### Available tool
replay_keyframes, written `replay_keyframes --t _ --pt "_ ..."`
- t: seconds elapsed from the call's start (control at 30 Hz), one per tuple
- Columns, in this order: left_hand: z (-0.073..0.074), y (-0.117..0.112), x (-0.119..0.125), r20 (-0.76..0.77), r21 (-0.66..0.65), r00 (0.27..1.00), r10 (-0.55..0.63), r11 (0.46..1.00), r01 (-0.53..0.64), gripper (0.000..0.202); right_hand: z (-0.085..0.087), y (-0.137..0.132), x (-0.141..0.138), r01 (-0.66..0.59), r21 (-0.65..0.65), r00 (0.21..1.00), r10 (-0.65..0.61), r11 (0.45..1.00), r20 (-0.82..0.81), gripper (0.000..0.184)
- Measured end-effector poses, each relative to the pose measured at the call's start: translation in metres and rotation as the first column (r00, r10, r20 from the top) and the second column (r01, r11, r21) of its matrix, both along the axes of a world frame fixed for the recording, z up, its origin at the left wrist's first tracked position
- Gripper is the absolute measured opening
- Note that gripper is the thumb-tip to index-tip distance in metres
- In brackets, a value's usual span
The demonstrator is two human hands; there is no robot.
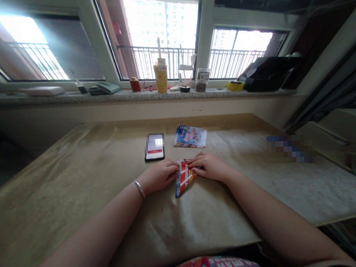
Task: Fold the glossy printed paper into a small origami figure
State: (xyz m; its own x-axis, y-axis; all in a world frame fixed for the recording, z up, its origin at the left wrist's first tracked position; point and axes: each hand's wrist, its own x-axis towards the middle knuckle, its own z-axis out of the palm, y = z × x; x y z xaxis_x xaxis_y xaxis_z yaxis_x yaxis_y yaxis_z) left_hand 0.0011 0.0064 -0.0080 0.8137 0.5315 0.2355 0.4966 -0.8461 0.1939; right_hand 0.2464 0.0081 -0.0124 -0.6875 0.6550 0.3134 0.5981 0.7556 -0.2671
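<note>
A red, white and blue printed paper (184,179), folded into a narrow wedge, lies on the brown paper-covered table (80,179) in front of me. My left hand (157,176), with a silver bracelet on its wrist, presses its curled fingers onto the wedge's left edge. My right hand (210,166) lies across the upper right part, fingers bent and pinching the fold. Both hands touch the paper at its wide top end.
A phone (154,147) with a lit screen lies just beyond my left hand. A blue printed leaflet (190,136) lies to its right. The windowsill (135,95) behind holds a yellow cup, jars, a tape roll and a black tray.
</note>
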Motion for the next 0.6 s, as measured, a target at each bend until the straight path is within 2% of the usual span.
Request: replay_keyframes --t 0.23,0.43,0.6 --pt "0.002 0.003 -0.005 -0.044 0.015 0.997 -0.067 0.998 0.068 0.027 0.002 0.002 0.005 0.048 0.041 0.996 -0.051 0.998 0.071 0.023" --pt "0.001 -0.006 0.002 -0.089 0.032 0.996 -0.019 0.999 0.022 0.031 0.005 0.002 0.009 0.156 0.089 0.981 -0.165 0.984 0.100 0.021" --pt "0.005 -0.008 0.005 -0.092 0.023 0.996 -0.024 0.999 0.026 0.032 0.001 0.006 0.010 0.094 0.023 0.993 -0.095 0.995 0.067 0.025"
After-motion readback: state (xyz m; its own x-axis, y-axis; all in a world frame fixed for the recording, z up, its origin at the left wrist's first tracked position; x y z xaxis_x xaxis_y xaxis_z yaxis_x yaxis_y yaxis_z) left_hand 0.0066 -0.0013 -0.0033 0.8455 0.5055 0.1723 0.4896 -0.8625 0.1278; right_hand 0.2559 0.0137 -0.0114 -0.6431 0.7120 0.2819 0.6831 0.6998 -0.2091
